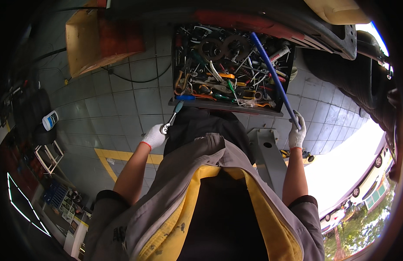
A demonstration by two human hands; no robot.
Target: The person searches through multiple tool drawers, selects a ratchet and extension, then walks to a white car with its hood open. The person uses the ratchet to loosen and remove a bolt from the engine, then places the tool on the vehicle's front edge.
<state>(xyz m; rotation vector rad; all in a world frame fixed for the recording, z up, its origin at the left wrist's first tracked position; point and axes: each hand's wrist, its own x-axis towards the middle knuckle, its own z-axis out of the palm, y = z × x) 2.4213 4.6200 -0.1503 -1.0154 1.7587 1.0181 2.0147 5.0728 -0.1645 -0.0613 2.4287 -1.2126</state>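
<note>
My left hand (pixel 154 136), in a white knit glove with a red cuff, is closed on the head end of a ratchet wrench (pixel 178 107). The wrench's teal handle points up toward the front edge of an open tool drawer (pixel 227 106). In the same kind of glove, my right hand (pixel 297 134) grips the lower end of a long blue bar (pixel 274 74). The bar slants up and left across the drawer's right side. Jumbled tools fill the drawer, among them pliers (pixel 215 71), a green-handled tool (pixel 231 85) and two dark rings (pixel 236 47).
Behind the drawer is a red cabinet (pixel 249 22). A cardboard box (pixel 83 41) stands at the upper left, with a black cable (pixel 138 81) on the tiled floor. A grey metal post base (pixel 267 150) stands right of my legs. A white bottle (pixel 50 120) is far left.
</note>
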